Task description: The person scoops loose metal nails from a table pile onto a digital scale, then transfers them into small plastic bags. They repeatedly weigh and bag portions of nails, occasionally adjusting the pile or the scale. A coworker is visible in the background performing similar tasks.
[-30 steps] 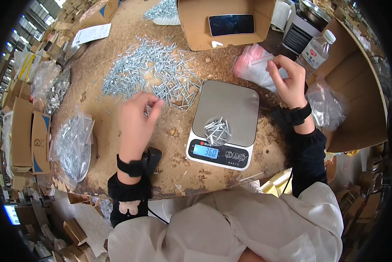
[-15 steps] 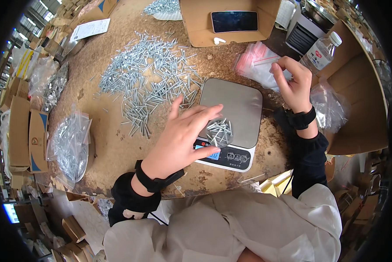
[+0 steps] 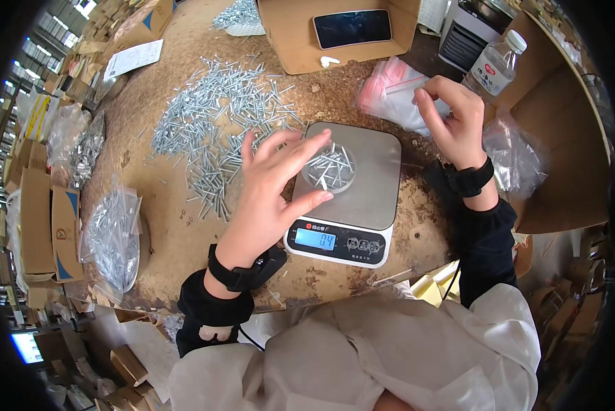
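My left hand point(image 3: 274, 179) reaches over the kitchen scale with thumb and forefinger on opposite sides of a clear round dish point(image 3: 348, 179). Thin silver screws point(image 3: 330, 164) lie loosely in the dish, which is over the left part of the scale's metal plate point(image 3: 372, 178). Whether its base rests on the plate, I cannot tell. The lit display on the scale's front is uncovered. To the right of the scale my right hand point(image 3: 458, 120) is raised, fingers curled and thumb against forefinger; anything in the pinch is too small to make out. Close behind it lie clear zip bags point(image 3: 400, 96).
A large heap of screws point(image 3: 211, 123) spreads left of the scale. Farther left sits a filled plastic bag point(image 3: 114, 236). An open carton point(image 3: 290, 55) with a phone point(image 3: 353, 29) stands at the back. At right are a water bottle point(image 3: 494, 65) and a cardboard box point(image 3: 561, 151).
My left hand has carried the dish from above the scale's front edge back over its plate, uncovering the display. My right hand keeps its curled pose. The whole view has shifted slightly.
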A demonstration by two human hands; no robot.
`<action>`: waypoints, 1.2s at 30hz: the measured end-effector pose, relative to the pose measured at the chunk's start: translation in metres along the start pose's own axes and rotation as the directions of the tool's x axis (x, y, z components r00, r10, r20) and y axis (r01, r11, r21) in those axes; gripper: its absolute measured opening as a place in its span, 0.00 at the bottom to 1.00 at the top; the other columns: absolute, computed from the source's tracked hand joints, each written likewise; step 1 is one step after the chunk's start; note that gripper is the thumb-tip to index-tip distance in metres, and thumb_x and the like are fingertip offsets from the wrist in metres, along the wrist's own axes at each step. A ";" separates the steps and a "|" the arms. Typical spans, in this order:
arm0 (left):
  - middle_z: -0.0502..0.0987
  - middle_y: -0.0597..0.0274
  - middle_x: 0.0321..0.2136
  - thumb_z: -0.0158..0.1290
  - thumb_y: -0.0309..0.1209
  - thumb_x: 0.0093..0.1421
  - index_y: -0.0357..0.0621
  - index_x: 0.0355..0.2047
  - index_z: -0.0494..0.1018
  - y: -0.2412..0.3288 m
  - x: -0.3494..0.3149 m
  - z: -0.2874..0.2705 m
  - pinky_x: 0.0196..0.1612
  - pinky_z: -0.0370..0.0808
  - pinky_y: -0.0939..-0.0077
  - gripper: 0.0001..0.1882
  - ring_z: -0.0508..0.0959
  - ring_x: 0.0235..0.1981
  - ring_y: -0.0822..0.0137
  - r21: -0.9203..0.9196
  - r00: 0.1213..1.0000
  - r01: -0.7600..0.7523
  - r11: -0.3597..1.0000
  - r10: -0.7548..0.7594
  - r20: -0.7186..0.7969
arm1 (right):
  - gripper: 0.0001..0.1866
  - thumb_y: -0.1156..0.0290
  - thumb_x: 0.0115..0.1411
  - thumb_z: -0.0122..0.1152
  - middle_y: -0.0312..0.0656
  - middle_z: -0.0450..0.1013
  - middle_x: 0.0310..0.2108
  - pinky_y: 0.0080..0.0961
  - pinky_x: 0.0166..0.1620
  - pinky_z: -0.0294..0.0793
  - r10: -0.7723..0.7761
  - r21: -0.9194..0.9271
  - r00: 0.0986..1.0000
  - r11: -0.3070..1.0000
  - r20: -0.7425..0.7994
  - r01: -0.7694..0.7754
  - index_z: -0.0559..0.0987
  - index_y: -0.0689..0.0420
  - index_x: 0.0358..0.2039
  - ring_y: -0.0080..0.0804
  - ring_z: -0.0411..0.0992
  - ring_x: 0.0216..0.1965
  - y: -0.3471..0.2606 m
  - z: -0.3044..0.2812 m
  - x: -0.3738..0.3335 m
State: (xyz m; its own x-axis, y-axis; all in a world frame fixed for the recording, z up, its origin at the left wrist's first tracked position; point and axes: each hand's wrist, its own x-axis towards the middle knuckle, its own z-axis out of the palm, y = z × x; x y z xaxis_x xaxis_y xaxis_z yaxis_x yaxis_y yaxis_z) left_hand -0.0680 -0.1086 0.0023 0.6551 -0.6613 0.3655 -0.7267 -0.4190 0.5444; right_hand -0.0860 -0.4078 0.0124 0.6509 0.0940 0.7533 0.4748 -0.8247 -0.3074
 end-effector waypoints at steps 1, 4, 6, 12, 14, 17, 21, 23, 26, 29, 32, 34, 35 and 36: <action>0.78 0.66 0.52 0.66 0.39 0.52 0.53 0.61 0.71 0.001 0.000 0.000 0.68 0.40 0.37 0.35 0.69 0.58 0.59 -0.011 1.000 0.011 1.000 -0.011 0.003 | 0.04 0.77 0.58 0.62 0.42 0.74 0.23 0.25 0.31 0.71 -0.010 0.005 1.000 1.000 -0.017 0.010 0.77 0.63 0.27 0.35 0.73 0.25 0.000 0.000 0.000; 0.78 0.67 0.52 0.66 0.39 0.52 0.54 0.61 0.71 0.002 0.000 0.002 0.68 0.40 0.36 0.34 0.69 0.58 0.59 -0.030 0.999 0.031 0.999 -0.031 0.018 | 0.05 0.74 0.57 0.65 0.43 0.74 0.22 0.29 0.29 0.71 -0.030 0.015 0.998 0.999 -0.059 0.031 0.78 0.60 0.27 0.40 0.74 0.24 -0.002 0.000 0.002; 0.78 0.67 0.53 0.65 0.38 0.53 0.55 0.61 0.72 0.001 -0.001 0.003 0.68 0.41 0.36 0.33 0.69 0.58 0.58 -0.024 0.999 0.032 0.999 -0.031 0.032 | 0.04 0.74 0.57 0.65 0.43 0.74 0.22 0.29 0.29 0.70 -0.030 0.016 0.997 0.999 -0.072 0.031 0.78 0.60 0.28 0.40 0.74 0.24 -0.004 -0.002 0.002; 0.78 0.68 0.54 0.64 0.38 0.54 0.56 0.60 0.72 0.002 -0.002 0.004 0.67 0.43 0.35 0.31 0.68 0.59 0.58 -0.048 0.999 0.011 0.999 -0.009 0.045 | 0.04 0.75 0.56 0.65 0.42 0.74 0.22 0.30 0.29 0.71 -0.086 0.005 0.993 0.996 -0.076 0.086 0.78 0.60 0.28 0.40 0.74 0.24 -0.009 -0.001 0.003; 0.77 0.65 0.55 0.64 0.38 0.54 0.53 0.61 0.72 0.003 -0.001 0.004 0.69 0.43 0.40 0.33 0.67 0.61 0.58 -0.038 0.997 0.024 0.999 -0.021 0.080 | 0.03 0.76 0.56 0.65 0.42 0.74 0.22 0.30 0.29 0.71 -0.092 0.000 0.993 0.996 -0.073 0.092 0.79 0.60 0.28 0.40 0.74 0.24 -0.009 -0.001 0.002; 0.75 0.64 0.57 0.65 0.40 0.53 0.51 0.63 0.69 -0.001 -0.004 0.007 0.69 0.43 0.40 0.36 0.65 0.63 0.57 0.038 0.991 0.005 0.999 -0.010 0.131 | 0.03 0.76 0.58 0.64 0.43 0.74 0.23 0.29 0.30 0.71 -0.042 0.043 0.996 0.998 -0.079 0.046 0.79 0.61 0.29 0.39 0.74 0.24 -0.013 0.000 0.001; 0.74 0.59 0.57 0.63 0.46 0.54 0.53 0.67 0.62 -0.001 -0.006 0.006 0.68 0.41 0.35 0.42 0.63 0.64 0.50 -0.020 0.997 0.027 0.999 -0.025 0.077 | 0.04 0.76 0.61 0.61 0.43 0.75 0.24 0.26 0.30 0.71 0.089 0.252 0.993 0.965 -0.079 -0.066 0.79 0.62 0.30 0.34 0.75 0.25 -0.028 -0.001 -0.002; 0.75 0.55 0.55 0.63 0.48 0.53 0.49 0.66 0.62 -0.002 -0.009 0.004 0.66 0.45 0.36 0.42 0.63 0.64 0.49 -0.036 1.000 -0.009 0.999 0.009 0.002 | 0.11 0.71 0.68 0.53 0.42 0.76 0.27 0.25 0.32 0.72 0.135 0.410 0.991 0.903 0.022 -0.132 0.78 0.63 0.31 0.30 0.75 0.27 -0.042 -0.007 -0.004; 0.77 0.56 0.53 0.61 0.44 0.54 0.47 0.60 0.70 0.001 -0.010 -0.009 0.63 0.54 0.45 0.34 0.69 0.58 0.51 -0.072 0.995 -0.084 0.994 0.080 -0.052 | 0.17 0.65 0.73 0.45 0.42 0.77 0.29 0.27 0.35 0.74 0.153 0.665 0.968 0.704 0.199 -0.249 0.75 0.63 0.30 0.29 0.74 0.28 -0.067 -0.006 -0.010; 0.83 0.62 0.39 0.59 0.35 0.49 0.44 0.42 0.81 0.013 -0.019 -0.023 0.45 0.71 0.63 0.19 0.80 0.37 0.58 -0.193 0.983 -0.174 0.966 0.181 0.017 | 0.17 0.64 0.72 0.45 0.39 0.78 0.26 0.36 0.39 0.79 -0.184 0.646 0.939 0.762 0.292 -0.052 0.76 0.58 0.29 0.34 0.77 0.27 -0.077 -0.011 -0.012; 0.81 0.66 0.31 0.63 0.31 0.51 0.46 0.38 0.82 0.030 -0.030 -0.025 0.30 0.72 0.68 0.12 0.78 0.26 0.63 -0.511 0.969 -0.108 0.853 0.206 0.139 | 0.12 0.69 0.66 0.50 0.36 0.76 0.22 0.40 0.40 0.80 -0.313 0.697 0.906 0.716 0.285 0.028 0.79 0.57 0.28 0.38 0.76 0.22 -0.091 -0.005 -0.016; 0.79 0.67 0.28 0.65 0.29 0.52 0.47 0.37 0.82 0.033 -0.033 -0.014 0.25 0.71 0.70 0.11 0.77 0.23 0.64 -0.486 0.939 -0.267 0.832 0.339 0.065 | 0.08 0.75 0.57 0.53 0.36 0.74 0.20 0.39 0.39 0.80 -0.427 0.736 0.860 0.670 0.280 0.093 0.77 0.56 0.22 0.36 0.72 0.18 -0.091 -0.002 -0.018; 0.78 0.66 0.27 0.66 0.30 0.52 0.48 0.37 0.81 0.035 -0.035 -0.012 0.25 0.71 0.70 0.11 0.76 0.23 0.64 -0.486 0.930 -0.272 0.831 0.357 0.090 | 0.08 0.75 0.56 0.53 0.35 0.72 0.18 0.38 0.39 0.80 -0.486 0.752 0.827 0.648 0.281 0.125 0.76 0.56 0.21 0.33 0.68 0.15 -0.092 -0.003 -0.020; 0.77 0.66 0.27 0.67 0.31 0.52 0.49 0.37 0.81 0.038 -0.038 -0.012 0.25 0.71 0.70 0.12 0.76 0.23 0.64 -0.486 0.919 -0.278 0.829 0.376 0.116 | 0.09 0.73 0.57 0.53 0.33 0.70 0.17 0.36 0.39 0.80 -0.526 0.759 0.814 0.627 0.247 0.175 0.76 0.55 0.20 0.31 0.67 0.15 -0.095 -0.002 -0.022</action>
State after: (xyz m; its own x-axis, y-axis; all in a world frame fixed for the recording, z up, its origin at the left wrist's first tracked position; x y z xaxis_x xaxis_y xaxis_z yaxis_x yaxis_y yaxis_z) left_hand -0.1179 -0.0921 0.0184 0.3051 -0.8377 0.4529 -0.6837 0.1384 0.7165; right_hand -0.1469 -0.3322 0.0259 0.4265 0.6475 0.6316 0.8613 -0.0776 -0.5021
